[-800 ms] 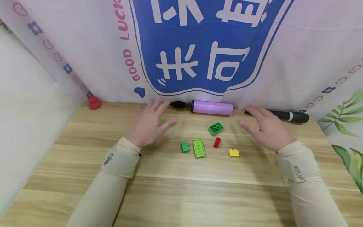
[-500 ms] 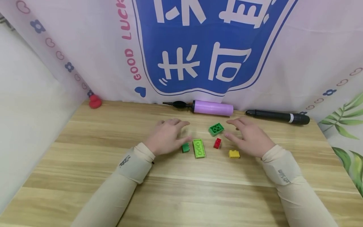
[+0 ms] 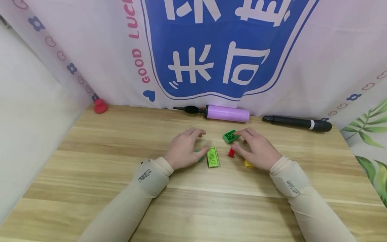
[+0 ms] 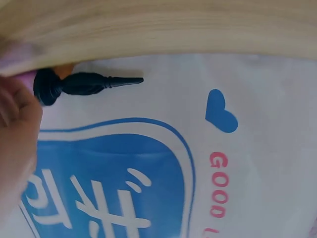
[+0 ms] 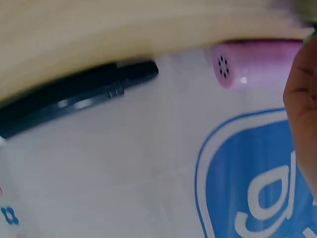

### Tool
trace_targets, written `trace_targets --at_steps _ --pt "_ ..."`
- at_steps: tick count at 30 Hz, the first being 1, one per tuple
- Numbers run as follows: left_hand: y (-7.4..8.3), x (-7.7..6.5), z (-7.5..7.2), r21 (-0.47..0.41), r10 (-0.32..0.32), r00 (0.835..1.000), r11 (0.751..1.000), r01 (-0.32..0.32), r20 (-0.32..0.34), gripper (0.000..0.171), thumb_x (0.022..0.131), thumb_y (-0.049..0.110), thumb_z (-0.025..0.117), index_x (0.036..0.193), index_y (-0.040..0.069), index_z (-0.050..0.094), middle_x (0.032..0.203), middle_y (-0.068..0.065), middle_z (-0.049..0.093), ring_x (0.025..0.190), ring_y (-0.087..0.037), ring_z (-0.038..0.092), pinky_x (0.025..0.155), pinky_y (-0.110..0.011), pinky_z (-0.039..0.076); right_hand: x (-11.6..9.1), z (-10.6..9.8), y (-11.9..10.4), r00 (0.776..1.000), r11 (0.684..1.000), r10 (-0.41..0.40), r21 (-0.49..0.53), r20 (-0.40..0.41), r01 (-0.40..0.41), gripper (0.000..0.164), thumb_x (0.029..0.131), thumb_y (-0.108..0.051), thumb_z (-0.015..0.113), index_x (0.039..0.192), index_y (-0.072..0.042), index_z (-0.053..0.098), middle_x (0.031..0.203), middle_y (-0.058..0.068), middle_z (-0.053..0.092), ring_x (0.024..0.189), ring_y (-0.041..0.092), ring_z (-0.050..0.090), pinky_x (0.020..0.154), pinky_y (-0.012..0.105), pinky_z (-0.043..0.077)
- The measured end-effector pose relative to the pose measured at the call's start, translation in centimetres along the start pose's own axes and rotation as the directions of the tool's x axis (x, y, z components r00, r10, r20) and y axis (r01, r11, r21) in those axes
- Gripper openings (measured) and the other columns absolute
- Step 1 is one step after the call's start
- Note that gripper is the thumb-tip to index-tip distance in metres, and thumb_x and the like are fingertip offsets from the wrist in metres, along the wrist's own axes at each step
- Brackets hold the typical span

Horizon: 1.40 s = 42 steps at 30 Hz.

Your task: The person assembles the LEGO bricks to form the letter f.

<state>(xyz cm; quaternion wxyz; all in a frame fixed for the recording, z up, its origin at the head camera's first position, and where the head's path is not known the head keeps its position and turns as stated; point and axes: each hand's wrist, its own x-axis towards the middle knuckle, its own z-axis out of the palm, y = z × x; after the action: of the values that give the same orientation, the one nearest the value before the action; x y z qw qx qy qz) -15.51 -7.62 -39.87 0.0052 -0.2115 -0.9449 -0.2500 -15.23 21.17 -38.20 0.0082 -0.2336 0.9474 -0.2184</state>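
In the head view my left hand [image 3: 184, 149] is over the table with loosely bent fingers, its thumb tip at the top of a light green brick [image 3: 213, 158]. Beneath that thumb, a smaller green brick [image 3: 198, 155] is mostly hidden. My right hand [image 3: 257, 148] has its index fingertip at a dark green brick [image 3: 230, 136] lying studs down. Its thumb tip is right beside a small red brick [image 3: 231, 153]. A yellow brick [image 3: 249, 164] shows partly from under the same hand. Only part of each hand appears in its wrist view.
Along the back of the wooden table [image 3: 193, 208] lie a purple hand pump [image 3: 228, 113] with a black nozzle and a black microphone-like stick [image 3: 297, 123]. A small red rubbery object [image 3: 100, 106] sits in the back left corner. A printed cloth [image 3: 115, 67] hangs behind.
Both hands have come inward from the sides toward the bricks. The left thumb has reached the light green brick, and the right fingers have reached the dark green and red ones.
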Motion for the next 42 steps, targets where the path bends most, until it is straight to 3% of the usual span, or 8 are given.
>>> trace_targets --at_steps 5,9,16,21,25,29,37,42 --pt "0.0 -0.1 0.5 -0.155 -0.103 0.99 0.984 0.087 -0.099 0.042 0.103 0.043 0.068 0.133 0.013 0.064 0.118 -0.001 0.07 0.101 -0.018 0.068 0.089 -0.04 0.058 0.0 1.2 0.8 0.999 0.998 0.003 0.057 -0.038 -0.001 0.049 0.104 -0.034 0.069 0.141 -0.004 0.062 0.126 0.012 0.065 0.1 0.024 0.067 0.086 0.045 0.059" --pt "0.0 0.0 0.6 -0.244 -0.153 0.978 0.963 0.116 -0.139 0.034 0.104 0.039 0.067 0.125 0.013 0.067 0.108 0.001 0.071 0.09 -0.015 0.067 0.082 -0.038 0.056 0.1 1.9 1.4 0.993 0.998 -0.024 0.061 -0.113 0.031 0.043 0.103 -0.03 0.071 0.135 -0.003 0.064 0.12 0.012 0.065 0.096 0.023 0.065 0.082 0.043 0.058" --pt "-0.2 -0.2 0.5 -0.331 -0.185 0.976 0.934 0.138 -0.118 0.026 0.101 0.032 0.07 0.12 0.014 0.069 0.106 0.001 0.071 0.09 -0.015 0.066 0.083 -0.037 0.056 0.2 3.2 1.8 0.978 0.993 -0.05 0.094 -0.202 0.07 0.035 0.102 -0.024 0.072 0.129 -0.003 0.065 0.118 0.012 0.063 0.097 0.023 0.064 0.083 0.045 0.057" --pt "-0.3 -0.4 0.3 -0.348 -0.176 0.983 0.926 0.146 -0.057 0.023 0.098 0.023 0.07 0.118 0.013 0.069 0.109 -0.001 0.071 0.097 -0.017 0.066 0.091 -0.04 0.056 0.2 3.6 1.6 0.979 0.987 -0.055 0.139 -0.194 0.083 0.036 0.101 -0.028 0.074 0.128 -0.005 0.065 0.117 0.01 0.062 0.097 0.021 0.064 0.084 0.042 0.058" --pt "-0.4 -0.4 0.2 -0.3 -0.108 0.993 0.946 0.12 0.056 0.034 0.092 0.02 0.069 0.125 0.011 0.065 0.117 -0.005 0.066 0.106 -0.02 0.062 0.099 -0.042 0.053 0.1 3.4 1.5 0.984 0.983 -0.072 0.155 -0.165 0.098 0.04 0.097 -0.031 0.078 0.127 -0.008 0.066 0.114 0.005 0.063 0.097 0.016 0.062 0.084 0.038 0.057" --pt "-0.6 -0.6 0.3 -0.187 -0.036 0.99 0.98 0.063 0.139 0.05 0.085 0.021 0.075 0.131 0.011 0.059 0.123 -0.006 0.06 0.113 -0.021 0.058 0.104 -0.041 0.051 -0.1 3.4 1.5 0.983 0.986 -0.118 0.098 -0.144 0.133 0.044 0.092 -0.035 0.081 0.125 -0.011 0.067 0.11 0.001 0.064 0.098 0.015 0.061 0.086 0.04 0.056" --pt "-0.9 -0.9 0.5 -0.015 0.014 0.985 1.0 -0.012 0.174 0.052 0.084 0.027 0.08 0.13 0.014 0.059 0.119 -0.001 0.059 0.108 -0.017 0.057 0.102 -0.04 0.051 0.0 4.2 1.5 0.963 0.968 -0.24 -0.102 -0.125 0.228 0.049 0.089 -0.048 0.079 0.123 -0.014 0.068 0.116 0.005 0.065 0.107 0.023 0.062 0.092 0.048 0.057" --pt "-0.7 -1.0 0.7 0.05 0.03 0.984 0.998 -0.039 0.176 0.047 0.084 0.027 0.078 0.126 0.016 0.06 0.115 0.0 0.06 0.103 -0.018 0.056 0.099 -0.041 0.051 0.0 4.3 1.4 0.958 0.963 -0.255 -0.123 -0.127 0.24 0.048 0.089 -0.048 0.078 0.122 -0.014 0.068 0.114 0.004 0.066 0.105 0.023 0.062 0.089 0.046 0.057"
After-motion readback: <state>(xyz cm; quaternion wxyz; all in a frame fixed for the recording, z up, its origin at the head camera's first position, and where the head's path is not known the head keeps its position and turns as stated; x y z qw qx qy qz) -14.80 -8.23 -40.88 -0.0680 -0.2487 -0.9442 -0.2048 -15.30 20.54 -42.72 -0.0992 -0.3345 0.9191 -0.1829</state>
